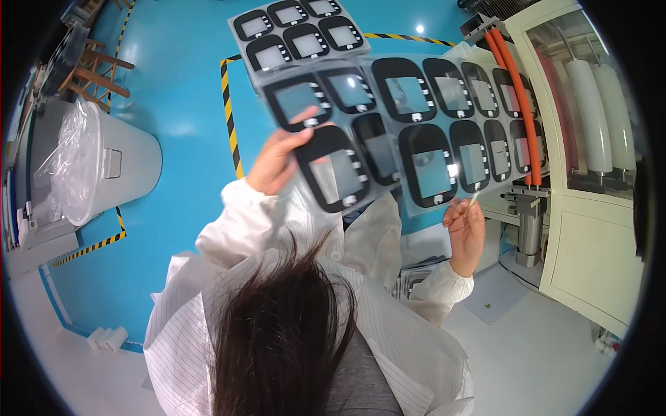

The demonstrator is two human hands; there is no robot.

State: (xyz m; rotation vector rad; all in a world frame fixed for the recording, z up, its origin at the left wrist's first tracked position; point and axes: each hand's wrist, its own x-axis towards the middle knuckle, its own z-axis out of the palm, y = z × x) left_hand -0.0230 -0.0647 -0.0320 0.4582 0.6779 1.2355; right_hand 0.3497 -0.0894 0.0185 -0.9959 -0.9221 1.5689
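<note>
My left hand [279, 156] is closed on the left edge of a clear plastic sheet [371, 191] printed with black rounded frames; the sheet is tilted and slightly blurred. Beside it, a second clear sheet [444, 119] with the same kind of frames stretches right, reaching under the orange rollers [518, 104] of a machine. Below that sheet's near edge, my right hand [466, 232] has its fingertips pinched around a thin, pale stick-like piece [474, 200]. What kind of piece it is, I cannot tell.
A stack of similar printed sheets [300, 43] lies beyond my left hand. The cream machine [596, 256] with white rollers [590, 114] stands at the right. On the left are a white bin [128, 163] with clear plastic film and a wooden stool [97, 73]. Black-and-yellow tape [232, 132] marks the blue floor.
</note>
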